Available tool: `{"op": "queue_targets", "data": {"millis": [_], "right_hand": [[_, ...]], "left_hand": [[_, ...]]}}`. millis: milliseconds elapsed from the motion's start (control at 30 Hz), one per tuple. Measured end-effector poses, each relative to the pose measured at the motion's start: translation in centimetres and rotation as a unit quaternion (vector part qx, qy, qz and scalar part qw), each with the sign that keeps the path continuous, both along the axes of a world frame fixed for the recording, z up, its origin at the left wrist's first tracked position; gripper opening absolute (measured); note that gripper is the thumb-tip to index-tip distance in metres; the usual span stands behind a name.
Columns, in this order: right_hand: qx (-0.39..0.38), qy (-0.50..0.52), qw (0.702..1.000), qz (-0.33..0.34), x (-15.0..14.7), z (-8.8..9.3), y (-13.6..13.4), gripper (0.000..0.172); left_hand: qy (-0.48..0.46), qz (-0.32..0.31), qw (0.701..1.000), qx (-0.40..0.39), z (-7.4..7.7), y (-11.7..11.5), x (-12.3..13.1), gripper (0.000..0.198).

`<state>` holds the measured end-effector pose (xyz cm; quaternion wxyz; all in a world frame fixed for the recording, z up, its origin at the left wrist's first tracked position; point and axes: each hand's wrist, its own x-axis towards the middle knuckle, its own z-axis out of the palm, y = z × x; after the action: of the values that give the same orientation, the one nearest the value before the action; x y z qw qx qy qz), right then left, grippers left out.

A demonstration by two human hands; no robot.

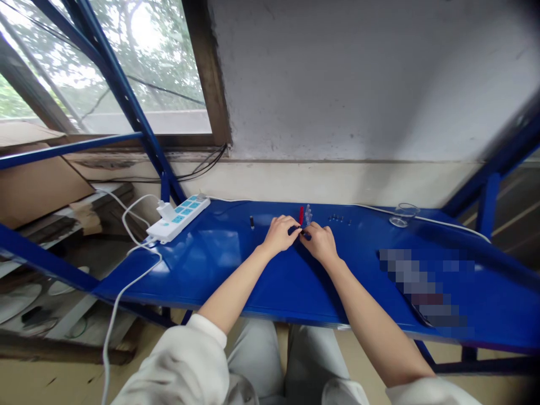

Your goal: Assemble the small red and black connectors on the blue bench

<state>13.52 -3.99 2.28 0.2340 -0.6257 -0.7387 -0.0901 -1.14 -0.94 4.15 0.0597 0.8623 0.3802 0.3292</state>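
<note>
The left hand (pixel 282 234) and right hand (pixel 320 242) meet, fingertips pinched on a small piece (pixel 301 230) at mid-length of the blue surface (pixel 219 270), nearer its far edge; its long axis and pointing are hidden. Just beyond, nearer the left fingertips, a red piece (pixel 301 215) runs lengthwise toward that edge, a clear piece (pixel 308 213) beside it.

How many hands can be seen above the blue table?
2. The left hand and the right hand are side by side, fingertips close together, near the red item. No other hand seems hidden.
</note>
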Motion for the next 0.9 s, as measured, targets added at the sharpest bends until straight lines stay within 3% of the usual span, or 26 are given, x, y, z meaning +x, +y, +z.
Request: {"op": "queue_targets", "data": {"millis": [167,267,333,433,533,667,900], "right_hand": [[0.014,0.083,0.996,0.015,-0.7,0.2,-0.2,0.023],[0.009,0.109,0.994,0.022,-0.8,0.3,-0.3,0.03],[0.0,0.112,0.994,0.017,-0.8,0.2,-0.3,0.027],[-0.009,0.116,0.993,0.014,-0.7,0.2,-0.2,0.023],[-0.015,0.122,0.992,0.024,-0.8,0.2,-0.3,0.021],[-0.013,0.129,0.991,0.033,-0.8,0.1,-0.4,0.019],[-0.002,0.136,0.99,0.038,-0.6,-0.3,-0.1,0.017]], "left_hand": [[0.064,0.0,0.998,0.028,3.7,1.5,-2.2,0.012],[0.04,0.072,0.996,0.044,6.2,3.1,-4.4,0.015],[0.046,0.106,0.992,0.051,7.1,4.2,-5.7,0.015],[0.102,0.106,0.989,0.031,6.7,5.2,-7.2,0.011],[0.166,0.088,0.982,0.0,5.0,5.6,-7.9,0.009],[0.199,0.108,0.974,-0.035,3.3,5.7,-8.4,0.008],[0.215,0.122,0.967,-0.062,3.5,5.6,-8.7,0.011]]}}
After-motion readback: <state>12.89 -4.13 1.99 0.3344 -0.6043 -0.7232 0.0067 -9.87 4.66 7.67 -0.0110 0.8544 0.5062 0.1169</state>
